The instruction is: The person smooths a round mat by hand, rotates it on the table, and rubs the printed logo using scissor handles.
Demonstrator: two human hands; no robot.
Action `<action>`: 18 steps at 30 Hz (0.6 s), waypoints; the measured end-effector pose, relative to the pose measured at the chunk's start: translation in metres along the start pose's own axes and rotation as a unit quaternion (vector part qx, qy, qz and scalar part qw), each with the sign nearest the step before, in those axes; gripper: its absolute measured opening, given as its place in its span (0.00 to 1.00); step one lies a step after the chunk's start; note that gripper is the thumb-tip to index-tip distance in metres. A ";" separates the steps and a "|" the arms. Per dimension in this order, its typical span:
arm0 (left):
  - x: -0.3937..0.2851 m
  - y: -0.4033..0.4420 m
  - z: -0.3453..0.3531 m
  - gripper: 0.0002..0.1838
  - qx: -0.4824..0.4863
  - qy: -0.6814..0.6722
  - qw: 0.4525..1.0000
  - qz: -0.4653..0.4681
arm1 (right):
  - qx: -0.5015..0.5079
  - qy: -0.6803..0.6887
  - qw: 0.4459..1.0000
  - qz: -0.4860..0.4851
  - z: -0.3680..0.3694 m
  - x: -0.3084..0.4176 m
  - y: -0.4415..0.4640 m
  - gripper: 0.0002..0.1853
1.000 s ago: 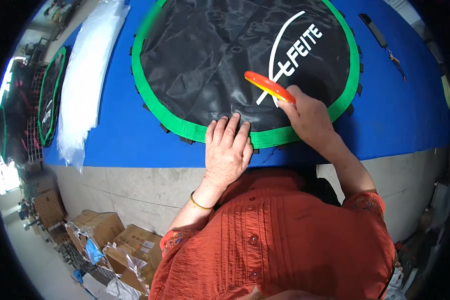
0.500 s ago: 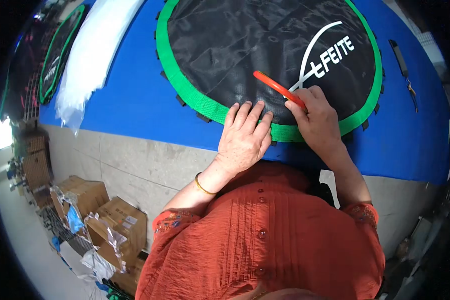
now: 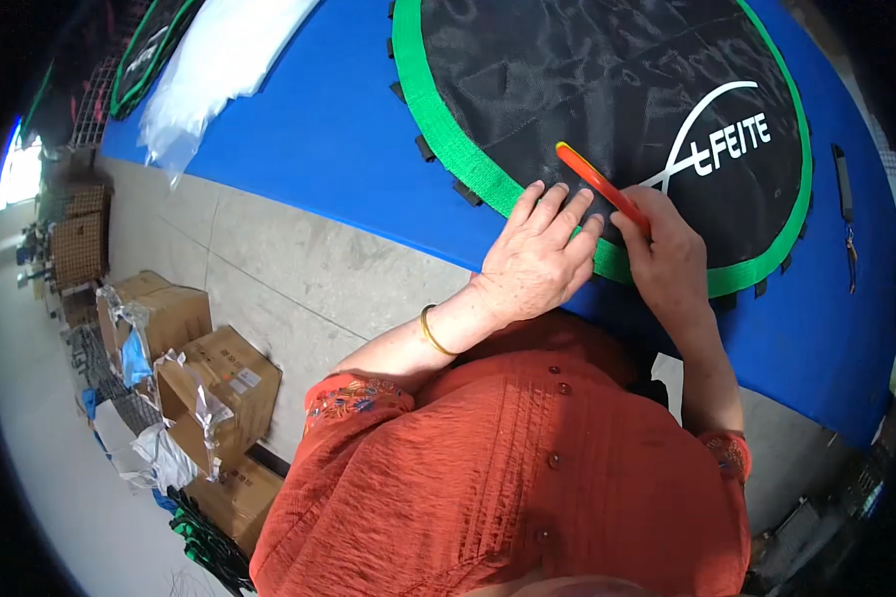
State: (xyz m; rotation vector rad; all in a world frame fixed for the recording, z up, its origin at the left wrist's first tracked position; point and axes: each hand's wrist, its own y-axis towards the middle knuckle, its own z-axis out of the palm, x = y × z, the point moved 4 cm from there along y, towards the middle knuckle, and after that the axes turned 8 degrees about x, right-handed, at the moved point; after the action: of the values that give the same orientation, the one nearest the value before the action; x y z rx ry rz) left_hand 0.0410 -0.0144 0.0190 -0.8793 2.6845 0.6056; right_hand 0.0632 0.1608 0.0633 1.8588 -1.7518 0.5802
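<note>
A round black mat [image 3: 528, 90] with a green border and white FEITE lettering lies on the blue table, with small black tabs around its edge. My left hand [image 3: 543, 254] rests flat on the near border, fingers slightly apart and reaching onto the black fabric. Closed around one end of a red and yellow tool [image 3: 597, 181], my right hand [image 3: 667, 249] is just right of my left hand, over the mat's near edge. The tool's other end points up and left above the black fabric. What kind of tool it is, I cannot tell.
White plastic sheets [image 3: 224, 65] lie on the blue table [image 3: 329, 139] at upper left, beside another green-edged black piece [image 3: 149, 50]. A dark strap-like item [image 3: 843, 189] lies at the right. Open cardboard boxes [image 3: 234, 383] stand on the floor at lower left.
The view has turned, so the mat and both hands appear further right. My left hand stays on the border and my right hand still holds the tool, which is now tilted more steeply.
</note>
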 end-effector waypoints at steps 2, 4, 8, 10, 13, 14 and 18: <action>0.000 0.000 0.001 0.24 -0.002 0.004 1.000 0.004 | 0.008 0.001 1.000 0.011 0.001 0.001 0.006 0.09; 0.000 0.001 -0.001 0.23 0.005 0.005 1.000 0.007 | 0.034 0.003 0.999 0.017 -0.001 0.004 0.011 0.09; 0.001 0.000 0.000 0.21 -0.012 -0.003 1.000 0.008 | 0.058 -0.010 0.998 0.015 0.001 0.008 0.013 0.11; 0.001 0.000 -0.002 0.21 -0.009 0.003 1.000 0.007 | 0.067 -0.004 0.997 0.029 0.003 0.007 0.017 0.12; -0.001 0.001 -0.002 0.21 -0.009 0.000 1.000 0.005 | 0.075 0.005 0.996 0.044 0.005 0.005 0.028 0.13; 0.000 0.001 -0.002 0.21 -0.009 -0.002 1.000 0.003 | 0.077 0.009 0.996 0.046 0.006 0.005 0.030 0.14; 0.000 0.001 -0.003 0.20 -0.026 -0.005 1.000 0.009 | 0.097 -0.001 0.994 0.046 0.002 0.006 0.026 0.14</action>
State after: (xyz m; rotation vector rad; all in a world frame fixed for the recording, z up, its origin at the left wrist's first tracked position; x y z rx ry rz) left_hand 0.0404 -0.0154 0.0220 -0.8646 2.6815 0.6846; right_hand 0.0374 0.1537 0.0680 1.9126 -1.8462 0.8098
